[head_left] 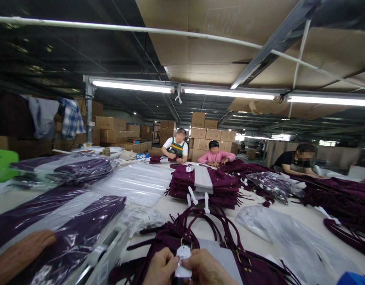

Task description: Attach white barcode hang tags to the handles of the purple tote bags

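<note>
At the bottom centre, my left hand point(162, 266) and my right hand point(205, 266) are closed, pinching a white hang tag point(183, 259) from its two sides. The tag sits over a dark purple handbag point(167, 237) with looped handles, fringe strips and brass-coloured fittings. White wrap covers part of the handles, and a grey sheet point(215, 249) lies against the bag beside my right hand. What lies beneath my fingers is hidden.
Another person's hand point(31, 251) rests on a plastic-wrapped purple bag point(90, 215) at left. A stack of purple bags point(182, 180) stands ahead. Clear plastic bags point(289, 233) lie at right. Several co-workers sit or lean across the table; cartons point(212, 136) are piled behind.
</note>
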The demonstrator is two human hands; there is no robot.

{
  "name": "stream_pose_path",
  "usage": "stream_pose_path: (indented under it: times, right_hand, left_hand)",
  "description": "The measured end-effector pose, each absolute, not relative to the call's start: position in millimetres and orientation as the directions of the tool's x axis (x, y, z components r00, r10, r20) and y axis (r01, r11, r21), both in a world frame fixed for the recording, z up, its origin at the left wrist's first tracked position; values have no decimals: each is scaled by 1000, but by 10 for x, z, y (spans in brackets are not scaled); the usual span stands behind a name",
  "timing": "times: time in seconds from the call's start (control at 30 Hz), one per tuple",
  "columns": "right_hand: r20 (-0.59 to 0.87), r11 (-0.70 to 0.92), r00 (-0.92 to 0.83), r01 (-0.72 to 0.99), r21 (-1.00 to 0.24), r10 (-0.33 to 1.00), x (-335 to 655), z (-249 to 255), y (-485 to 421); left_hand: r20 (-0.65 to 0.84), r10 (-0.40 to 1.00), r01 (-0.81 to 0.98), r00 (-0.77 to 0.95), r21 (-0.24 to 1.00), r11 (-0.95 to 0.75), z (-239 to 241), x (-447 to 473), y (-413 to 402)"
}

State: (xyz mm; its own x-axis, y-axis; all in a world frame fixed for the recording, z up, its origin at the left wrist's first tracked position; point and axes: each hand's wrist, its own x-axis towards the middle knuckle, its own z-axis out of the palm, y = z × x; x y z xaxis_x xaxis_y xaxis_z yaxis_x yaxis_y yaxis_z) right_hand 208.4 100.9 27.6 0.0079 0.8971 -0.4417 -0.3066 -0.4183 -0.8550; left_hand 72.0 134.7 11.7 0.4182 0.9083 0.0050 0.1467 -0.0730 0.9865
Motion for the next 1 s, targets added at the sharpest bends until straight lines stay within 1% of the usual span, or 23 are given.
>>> stream_pose_path:
  times: [0.13, 0.23, 0.33, 0.5, 0.63, 0.77, 0.9, 1.0]
  right_hand:
    - [-423, -354, 127, -367, -860, 897, 2025, 232, 1081]
    - [-419, -341, 200, -332, -879, 886, 1977, 186, 1111]
    - [-401, -313, 254, -322, -893, 880, 1973, 146, 1116]
    - [-337, -245, 281, -315, -917, 899, 2035, 116, 1112]
    - [-320, -225, 281, -321, -920, 905, 2034, 156, 1119]
    - [-302, -207, 303, -308, -929, 904, 1978, 196, 1130]
    - [-288, -206, 327, -264, -942, 900, 1951, 191, 1138]
    - [-278, -213, 315, -226, -950, 907, 1959, 196, 1110]
  left_hand:
    - [-10, 883, 111, 470, 993, -48, 157, 719, 1309]
    - [-24, 853, 86, 521, 996, -25, 147, 694, 1325]
    - [-79, 804, 81, 590, 996, 39, 165, 651, 1322]
    - [-106, 729, -17, 676, 987, 159, 256, 590, 1237]
    - [-129, 692, -79, 710, 962, 260, 257, 578, 1196]
    - [-165, 675, -89, 719, 941, 326, 212, 586, 1179]
    - [-155, 669, -157, 727, 911, 381, 188, 612, 1146]
    - [-138, 705, -221, 696, 892, 393, 189, 628, 1132]
